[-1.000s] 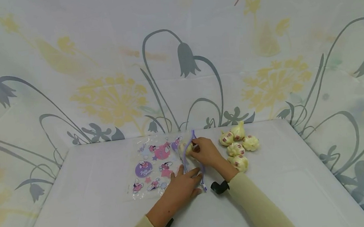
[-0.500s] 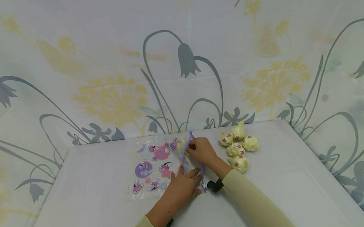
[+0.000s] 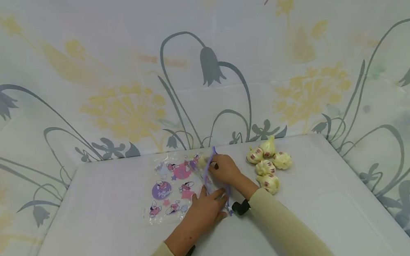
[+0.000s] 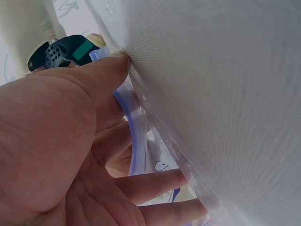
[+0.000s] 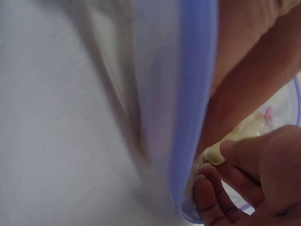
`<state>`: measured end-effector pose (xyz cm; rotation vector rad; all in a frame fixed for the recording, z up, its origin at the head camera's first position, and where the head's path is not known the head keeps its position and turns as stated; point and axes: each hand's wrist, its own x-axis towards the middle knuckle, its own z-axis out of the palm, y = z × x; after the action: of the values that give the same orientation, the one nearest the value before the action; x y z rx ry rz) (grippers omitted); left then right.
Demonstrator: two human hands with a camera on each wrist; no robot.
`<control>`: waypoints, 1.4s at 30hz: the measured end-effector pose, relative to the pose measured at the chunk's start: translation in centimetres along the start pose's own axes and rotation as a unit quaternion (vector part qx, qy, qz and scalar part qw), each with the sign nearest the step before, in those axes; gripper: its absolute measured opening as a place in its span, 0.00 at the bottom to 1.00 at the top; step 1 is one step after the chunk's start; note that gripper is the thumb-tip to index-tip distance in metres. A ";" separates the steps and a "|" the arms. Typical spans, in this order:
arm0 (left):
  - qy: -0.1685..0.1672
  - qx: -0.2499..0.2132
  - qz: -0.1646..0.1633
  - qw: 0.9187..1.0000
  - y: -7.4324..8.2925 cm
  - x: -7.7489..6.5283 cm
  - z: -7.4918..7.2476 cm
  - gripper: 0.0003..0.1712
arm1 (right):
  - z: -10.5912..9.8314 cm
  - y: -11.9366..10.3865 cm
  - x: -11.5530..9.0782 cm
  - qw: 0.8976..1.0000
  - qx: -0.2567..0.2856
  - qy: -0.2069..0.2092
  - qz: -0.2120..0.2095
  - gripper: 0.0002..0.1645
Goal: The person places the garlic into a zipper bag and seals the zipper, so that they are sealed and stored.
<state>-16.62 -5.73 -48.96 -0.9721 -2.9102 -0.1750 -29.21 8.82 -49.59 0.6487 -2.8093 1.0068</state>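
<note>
A clear zip bag (image 3: 162,190) with pink and purple cartoon prints lies flat on the table, its purple-edged mouth (image 3: 228,193) facing right. My left hand (image 3: 202,211) presses on the bag near the mouth with its fingers spread. In the left wrist view, the bag's purple strip (image 4: 135,136) runs past the thumb and fingers. My right hand (image 3: 226,169) reaches into the mouth and pinches a garlic bulb (image 3: 201,161), seen through the plastic. The right wrist view shows fingertips against the pale bulb (image 5: 251,127), partly hidden by the hand.
Several more garlic bulbs (image 3: 265,167) sit in a cluster just right of the right hand. The white table (image 3: 112,244) meets a floral-patterned cloth backdrop (image 3: 222,114) at its back edge. A black wrist device (image 3: 240,208) sits at the right cuff.
My right hand has moved left and deeper into the bag's mouth, carrying the garlic bulb inside. The left hand has stayed in place on the bag.
</note>
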 end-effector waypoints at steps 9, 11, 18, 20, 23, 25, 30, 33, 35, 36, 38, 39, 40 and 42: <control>-0.016 -0.025 -0.004 1.000 0.0 0.0 -0.2 0.29 | -0.1 0.7 -0.3 0.997 -0.031 -0.035 -0.057 0.14; -0.021 -0.026 -0.005 0.999 0.0 0.0 -0.3 0.29 | -0.3 0.8 -0.7 0.998 -0.024 -0.027 -0.055 0.15; -0.024 -0.022 -0.009 0.999 0.1 -0.1 -0.4 0.29 | -1.9 0.2 -2.9 0.998 0.043 -0.011 -0.044 0.19; -0.023 -0.022 -0.010 0.999 0.1 -0.1 -0.4 0.29 | -2.2 0.1 -3.6 0.998 0.052 0.000 -0.048 0.20; -0.023 -0.025 -0.012 0.999 0.1 0.0 -0.4 0.30 | -2.6 0.2 -4.6 0.997 0.047 0.031 -0.061 0.18; -0.025 -0.028 -0.014 0.999 0.2 0.0 -0.5 0.30 | -2.9 0.2 -5.2 0.996 0.042 0.051 -0.067 0.18; -0.033 -0.035 -0.023 0.999 0.3 0.0 -0.6 0.29 | -4.2 0.0 -6.8 0.994 0.032 0.081 -0.065 0.18; -0.037 -0.038 -0.024 0.998 0.4 0.0 -0.6 0.29 | -5.0 0.2 -7.8 0.993 0.016 0.096 -0.063 0.19; -0.037 -0.040 -0.024 0.998 0.4 0.0 -0.6 0.29 | -5.5 0.5 -8.4 0.993 0.003 0.104 -0.063 0.20; -0.038 -0.041 -0.024 0.998 0.4 0.0 -0.6 0.28 | -5.8 0.6 -8.8 0.992 -0.005 0.106 -0.062 0.21; -0.038 -0.042 -0.026 0.998 0.4 0.1 -0.6 0.29 | -6.3 0.9 -9.4 0.992 -0.019 0.108 -0.060 0.22; -0.038 -0.042 -0.026 0.998 0.4 0.1 -0.6 0.29 | -6.5 1.1 -9.8 0.992 -0.023 0.109 -0.059 0.23; -0.037 -0.041 -0.026 0.998 0.4 0.1 -0.6 0.29 | -6.8 1.2 -10.1 0.992 -0.025 0.109 -0.056 0.23; -0.037 -0.042 -0.026 0.998 0.4 0.1 -0.5 0.29 | -7.3 1.5 -10.7 0.992 -0.028 0.111 -0.050 0.24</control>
<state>-16.41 -5.43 -48.39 -0.9347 -3.0191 -0.2728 -20.54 18.32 -47.17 0.6221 -2.5760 0.9183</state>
